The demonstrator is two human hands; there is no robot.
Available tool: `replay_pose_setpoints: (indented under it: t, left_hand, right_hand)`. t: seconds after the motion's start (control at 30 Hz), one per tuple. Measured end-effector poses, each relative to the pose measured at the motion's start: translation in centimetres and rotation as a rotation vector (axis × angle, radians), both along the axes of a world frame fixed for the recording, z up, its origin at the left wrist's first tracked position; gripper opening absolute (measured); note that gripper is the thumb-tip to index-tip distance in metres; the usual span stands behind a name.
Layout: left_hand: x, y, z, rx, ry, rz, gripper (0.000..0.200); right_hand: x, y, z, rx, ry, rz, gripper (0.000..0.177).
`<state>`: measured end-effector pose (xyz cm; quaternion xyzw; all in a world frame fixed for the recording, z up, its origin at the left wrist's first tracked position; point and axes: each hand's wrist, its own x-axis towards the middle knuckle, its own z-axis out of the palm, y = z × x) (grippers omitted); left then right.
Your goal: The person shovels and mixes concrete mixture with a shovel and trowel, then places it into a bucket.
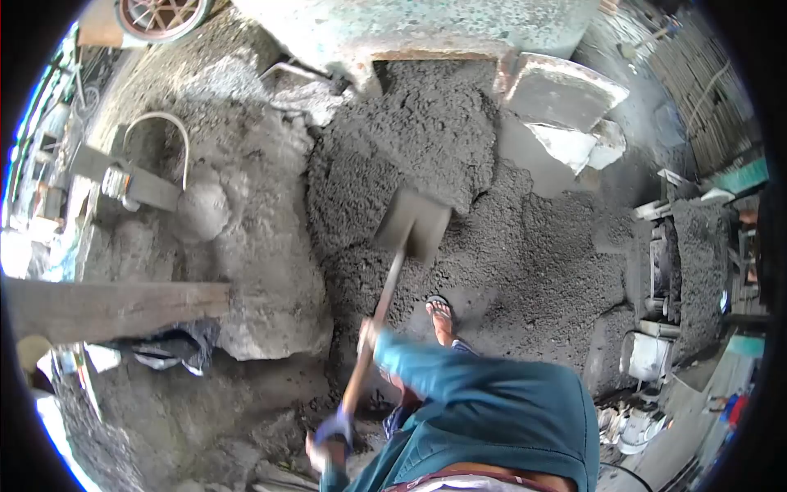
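A shovel (414,225) reaches from the lower left up to the middle of the head view. My right hand (369,334) wraps around its wooden shaft about halfway along. Lower down, my left hand (325,451) is closed on the purple-blue grip at the shaft's end. The flat metal blade, slightly smeared by motion, overlaps the lower edge of a heap of wet grey concrete mix (402,139). More of the mix spreads out to the right of the blade. My sandalled foot (439,310) stands on the wet ground just below the blade.
Behind the heap is a worn, pale green drum-like body (443,29) with an opening. A mortar-crusted pan (566,97) lies at its right. Left are a rough raised slab (270,238), a wooden beam (123,310) and a wheel (162,15). A white container (648,357) stands right.
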<state>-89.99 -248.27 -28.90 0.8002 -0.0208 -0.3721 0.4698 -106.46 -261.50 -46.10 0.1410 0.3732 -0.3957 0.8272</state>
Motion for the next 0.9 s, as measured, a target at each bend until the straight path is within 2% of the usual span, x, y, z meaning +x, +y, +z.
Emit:
replay_pose_setpoints:
  t: [0.07, 0.13, 0.17, 0.23, 0.27, 0.3, 0.33, 0.4, 0.47, 0.5, 0.53, 0.57, 0.6, 0.67, 0.7, 0.73, 0.77, 0.8, 0.83, 0.87, 0.9]
  left_hand:
    - [-6.0, -7.1, 1.3, -0.160, 0.024, -0.094, 0.035]
    - [-7.6, -7.9, 0.8, -0.155, 0.089, -0.020, 0.038]
    - [-7.3, -6.5, 0.4, -0.113, 0.125, 0.048, 0.040]
    - [-5.7, -3.9, -1.1, 0.015, 0.213, 0.069, 0.044]
    - [-6.4, -3.0, 0.0, 0.050, 0.259, 0.082, 0.046]
    - [-6.4, -2.3, 1.1, 0.078, 0.297, 0.096, 0.048]
    - [-5.5, -1.4, 0.3, 0.124, 0.307, 0.089, 0.049]
    - [-5.3, -0.6, 0.8, 0.178, 0.401, 0.013, 0.050]
    - [-6.1, -0.9, 0.3, 0.205, 0.416, -0.018, 0.052]
    - [-6.6, -1.4, -0.3, 0.211, 0.408, -0.036, 0.053]
    - [-6.9, -2.2, -1.2, 0.263, 0.512, -0.148, 0.052]
    - [-7.9, -3.3, -2.3, 0.273, 0.546, -0.195, 0.052]
    - [-9.9, -4.7, -2.3, 0.230, 0.566, -0.236, 0.051]
    - [-16.4, -8.3, 1.1, 0.185, 0.640, -0.388, 0.047]
    - [-18.5, -9.6, -1.0, 0.058, 0.552, -0.497, 0.043]
    - [-23.1, -11.9, 3.1, -0.008, 0.587, -0.578, 0.041]
    - [-26.3, -14.0, 3.9, -0.210, 0.604, -0.737, 0.043]
    - [-30.4, -15.7, 8.7, -0.319, 0.586, -0.834, 0.042]
    - [-34.5, -17.3, 13.5, -0.437, 0.568, -0.921, 0.041]
    - [-38.6, -18.9, 18.3, -0.558, 0.553, -0.997, 0.040]
    - [-41.1, -20.8, 19.9, -0.634, 0.642, -1.181, 0.041]
  right_hand:
    - [-10.2, -9.3, -1.7, 0.022, 0.109, -0.116, 0.020]
    - [-17.8, -14.4, -1.1, 0.086, 0.233, -0.198, 0.017]
    - [-19.0, -14.3, -1.1, 0.106, 0.262, -0.206, 0.015]
    - [-18.3, -10.8, -4.4, 0.097, 0.228, -0.204, 0.011]
    - [-18.6, -8.6, -5.9, 0.094, 0.219, -0.209, 0.010]
    - [-18.6, -6.5, -4.5, 0.064, 0.141, -0.268, 0.010]
    - [-19.0, -4.6, -4.4, 0.127, 0.245, -0.212, 0.012]
    - [-20.3, -0.4, -5.5, 0.161, 0.211, -0.304, 0.010]
    - [-22.8, 1.4, -3.4, 0.270, 0.264, -0.353, 0.011]
    - [-24.3, 2.0, -1.0, 0.359, 0.331, -0.375, 0.015]
    - [-26.0, 2.5, -0.4, 0.467, 0.333, -0.513, 0.009]
    - [-27.2, 3.6, 6.4, 0.357, 0.427, -0.763, 0.003]
    - [-30.1, 4.2, 8.2, 0.264, 0.435, -0.787, 0.005]
    - [-36.3, 5.1, 13.5, 0.105, 0.491, -0.880, 0.012]
    - [-39.5, 5.0, 17.0, 0.042, 0.540, -0.935, 0.016]
    - [-43.2, 5.2, 19.8, -0.130, 0.387, -1.075, 0.020]
    - [-47.4, 4.4, 22.9, -0.082, 0.410, -1.139, 0.024]
    - [-51.3, 4.4, 26.0, -0.148, 0.510, -1.080, 0.025]
    - [-54.8, 4.4, 29.2, -0.257, 0.556, -1.186, 0.025]
    - [-58.9, 4.8, 31.5, -0.503, 0.500, -1.238, 0.023]
    - [-61.5, 5.3, 36.0, -0.444, 0.453, -1.359, 0.020]
